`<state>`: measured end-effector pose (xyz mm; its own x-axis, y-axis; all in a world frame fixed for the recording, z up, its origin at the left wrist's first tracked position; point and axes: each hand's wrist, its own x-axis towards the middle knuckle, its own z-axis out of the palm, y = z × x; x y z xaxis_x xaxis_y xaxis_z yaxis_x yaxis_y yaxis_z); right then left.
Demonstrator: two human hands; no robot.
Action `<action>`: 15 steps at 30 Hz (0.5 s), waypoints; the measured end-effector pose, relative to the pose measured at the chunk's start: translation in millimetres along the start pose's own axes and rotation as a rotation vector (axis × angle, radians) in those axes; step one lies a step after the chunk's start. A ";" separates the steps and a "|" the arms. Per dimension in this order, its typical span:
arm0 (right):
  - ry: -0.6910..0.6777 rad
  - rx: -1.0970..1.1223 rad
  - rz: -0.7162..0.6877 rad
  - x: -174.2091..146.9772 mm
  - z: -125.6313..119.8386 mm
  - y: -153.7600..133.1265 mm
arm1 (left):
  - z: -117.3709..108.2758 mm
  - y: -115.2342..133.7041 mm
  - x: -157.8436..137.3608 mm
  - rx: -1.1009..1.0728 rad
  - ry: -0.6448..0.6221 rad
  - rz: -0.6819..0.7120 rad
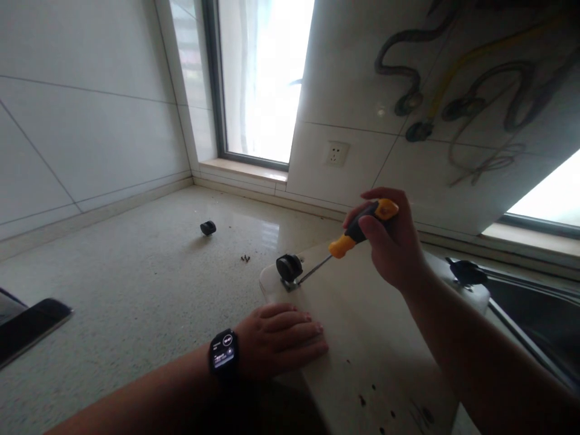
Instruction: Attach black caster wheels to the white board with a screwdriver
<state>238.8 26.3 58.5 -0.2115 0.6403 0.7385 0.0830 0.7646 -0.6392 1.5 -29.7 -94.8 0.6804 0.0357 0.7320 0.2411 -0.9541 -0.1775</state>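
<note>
My right hand (394, 241) is wrapped round the yellow and black handle of a screwdriver (342, 244). Its metal shaft slants down to the left, and the tip meets the mounting plate of a black caster wheel (289, 267). That caster sits near the rounded corner of a white panel (362, 314). My left hand (283, 335) lies flat on the panel's edge just below the caster, fingers stretched out, with a black smartwatch (223, 350) on the wrist. Whether a screw is under the tip is too small to tell.
Another caster (208, 228) lies loose on the speckled counter, with a few small screws (245, 258) nearer the panel. A third caster (468, 272) is at the panel's far right corner, beside a dark sink (534, 314). A phone-like dark object (36, 326) is at left. Hoses (408, 66) hang along the wall.
</note>
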 end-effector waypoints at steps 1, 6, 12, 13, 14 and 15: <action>-0.056 -0.044 -0.004 5.8 3.0 -3.1 | -0.2 0.1 0.7 0.001 0.009 0.000; -0.453 -0.174 0.042 49.0 18.0 -26.8 | -2.4 1.6 5.9 -0.002 0.035 -0.011; -0.845 -0.339 0.134 96.9 10.8 -59.5 | -4.2 2.0 7.3 -0.023 0.036 -0.017; -0.881 -0.352 0.138 101.1 7.2 -61.1 | -4.0 1.8 7.1 -0.025 0.032 -0.014; -0.909 -0.361 0.138 104.3 3.9 -61.6 | -3.6 1.6 6.8 -0.025 0.030 -0.013; -0.925 -0.372 0.135 106.5 1.3 -61.4 | -3.2 1.3 6.7 -0.028 0.031 -0.013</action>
<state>209.9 47.5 176.1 -0.8380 0.5351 0.1070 0.4275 0.7655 -0.4809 4.1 -31.7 -88.0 0.6558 0.0392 0.7539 0.2299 -0.9616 -0.1500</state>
